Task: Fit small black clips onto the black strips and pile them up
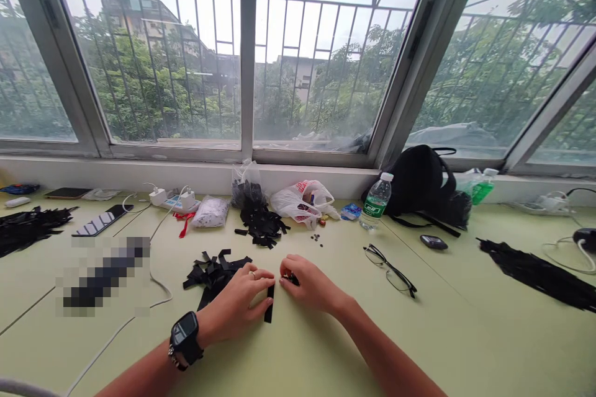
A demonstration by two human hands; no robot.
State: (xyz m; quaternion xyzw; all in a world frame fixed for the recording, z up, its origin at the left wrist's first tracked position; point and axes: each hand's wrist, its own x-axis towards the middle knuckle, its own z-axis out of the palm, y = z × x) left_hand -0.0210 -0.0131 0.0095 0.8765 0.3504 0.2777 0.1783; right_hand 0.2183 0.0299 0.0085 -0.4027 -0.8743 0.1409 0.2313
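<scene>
1. Your left hand (233, 304) pinches a black strip (269, 313) between thumb and fingertips, near the table (321, 366) in front of you; its lower end sticks out below your thumb.
2. Your right hand (310, 282) is curled just beside it, fingers bent inward over something small and dark (291, 280). The fingers hide most of that, so you cannot tell how firmly they close on it, or quite what it is.
3. The strip looks flat, thin and very light, probably a pliable fabric or tape. Expect it to bend rather than break; a light pinch across its width, close to the end you need to control, should suffice.
4. The small dark thing is likely hard and easy to lose; fingertips around its edge suit it better than a palm grip.
5. Behind your left hand lies a loose pile (212, 274) of similar strips, overlapping at odd angles. They probably snag on one another, so a free end is the place to take hold.
6. Farther out, near the white bag (305, 201), a few dark bits (318, 237) lie scattered; they look light and apt to skid.
</scene>
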